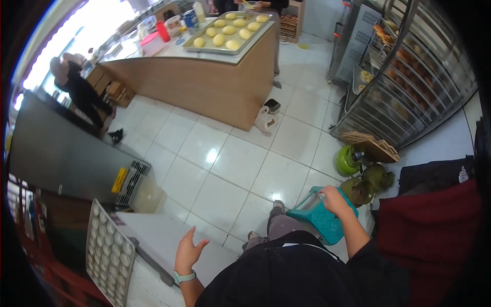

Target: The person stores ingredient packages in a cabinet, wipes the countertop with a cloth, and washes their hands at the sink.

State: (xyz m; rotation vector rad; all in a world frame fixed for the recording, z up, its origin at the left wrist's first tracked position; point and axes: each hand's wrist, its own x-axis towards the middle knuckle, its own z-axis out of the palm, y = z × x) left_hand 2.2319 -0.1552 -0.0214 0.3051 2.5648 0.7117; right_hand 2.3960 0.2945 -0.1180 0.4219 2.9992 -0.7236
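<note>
My left hand (190, 250) is raised beside my body with fingers spread and nothing in it; a pale watch band (185, 277) circles the wrist. To its left, a metal tray with rows of round cups (110, 250) stands beside a white surface (153, 230). On the other side, my right hand (333, 199) hangs in front of a teal plastic stool (327, 220). Its fingers are loosely bent and no object shows in them. Whether that hand touches the stool, I cannot tell.
A counter (204, 84) carries a baking tray (240, 50) of yellow dough rounds. One person (82, 89) stands at left; another's hands (263, 4) are behind the counter. Gas cylinders (349, 161) and a wheeled rack (404, 87) stand right. A plastic bag (266, 120) lies on the floor.
</note>
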